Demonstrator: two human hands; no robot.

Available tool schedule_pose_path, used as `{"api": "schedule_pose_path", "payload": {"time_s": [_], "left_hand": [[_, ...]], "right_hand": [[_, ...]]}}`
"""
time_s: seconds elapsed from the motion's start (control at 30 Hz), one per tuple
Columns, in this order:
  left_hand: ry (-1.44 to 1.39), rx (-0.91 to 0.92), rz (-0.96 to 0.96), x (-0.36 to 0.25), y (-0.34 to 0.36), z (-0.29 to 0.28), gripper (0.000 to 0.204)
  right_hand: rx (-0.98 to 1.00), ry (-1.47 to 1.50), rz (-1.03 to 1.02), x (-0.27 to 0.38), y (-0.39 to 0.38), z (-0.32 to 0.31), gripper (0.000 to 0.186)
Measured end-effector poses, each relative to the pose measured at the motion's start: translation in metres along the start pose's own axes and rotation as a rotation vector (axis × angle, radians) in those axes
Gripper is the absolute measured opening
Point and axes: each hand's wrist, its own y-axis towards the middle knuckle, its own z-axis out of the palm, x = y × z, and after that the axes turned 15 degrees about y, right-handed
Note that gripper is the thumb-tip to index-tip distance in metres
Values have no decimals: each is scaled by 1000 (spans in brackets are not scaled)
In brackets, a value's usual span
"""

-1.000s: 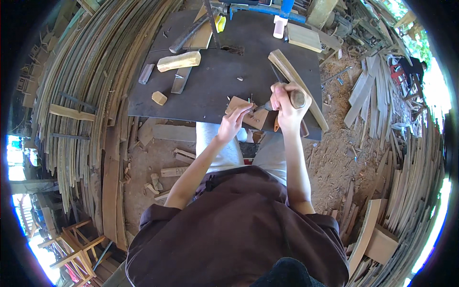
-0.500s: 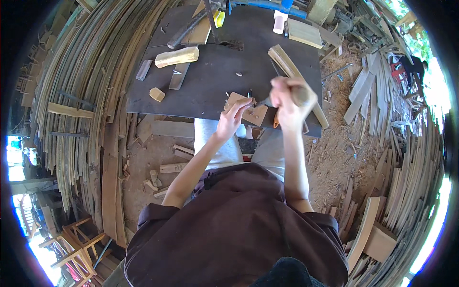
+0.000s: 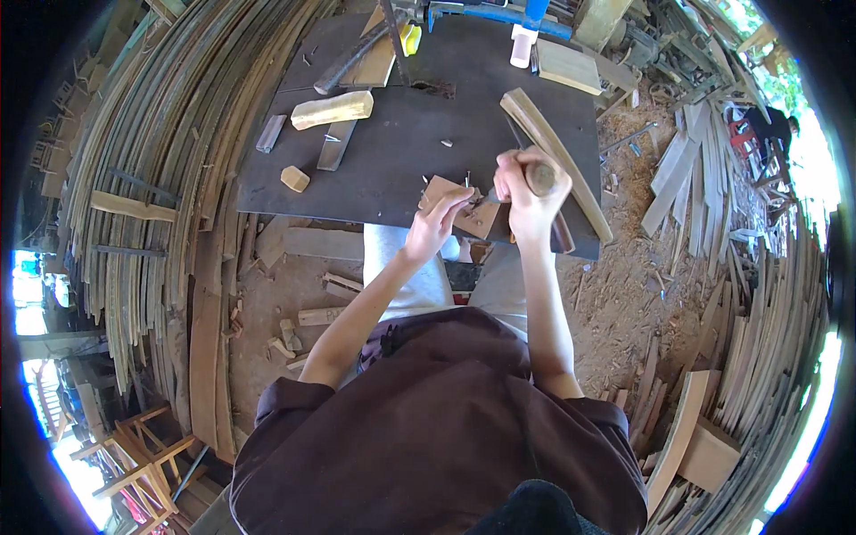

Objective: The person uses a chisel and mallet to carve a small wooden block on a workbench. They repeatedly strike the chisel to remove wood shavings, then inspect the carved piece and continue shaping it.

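Observation:
My right hand [image 3: 528,189] is wrapped around the thick round wooden handle [image 3: 540,178] of a chisel-like tool, its metal shaft [image 3: 489,195] slanting left. Under the tool's tip lies a small flat wooden board [image 3: 482,220] at the table's near edge. A thin nail [image 3: 468,178] stands upright by the board. Across the board's left part reaches my left hand [image 3: 432,228], fingers together and fingertips close to the tool's tip. Something small and dark lies under these fingertips, too hidden to name.
A long wooden bar [image 3: 557,160] lies right of my right hand on the dark table [image 3: 401,143]. Wood blocks [image 3: 332,110] and a small offcut [image 3: 294,178] sit to the left. A blue clamp-like bar [image 3: 499,16] crosses the far edge. Stacked planks [image 3: 169,143] line the left side.
My right hand has shifted slightly left and down with the tool, and its blur has gone. My left hand has stayed at nearly the same spot on the board.

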Motion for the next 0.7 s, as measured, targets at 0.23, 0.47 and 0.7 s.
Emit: {"api": "schedule_pose_path", "payload": {"time_s": [0.23, 0.47, 0.7], "left_hand": [[20, 4, -20, 4, -6, 2, 29], [30, -49, -126, 2, -12, 3, 31], [78, -9, -115, -12, -3, -1, 33]], "right_hand": [[-35, 11, 38, -14, 0, -4, 18], [-182, 72, -37, 16, -14, -19, 14], [-137, 102, -101, 30, -22, -14, 14]]}}
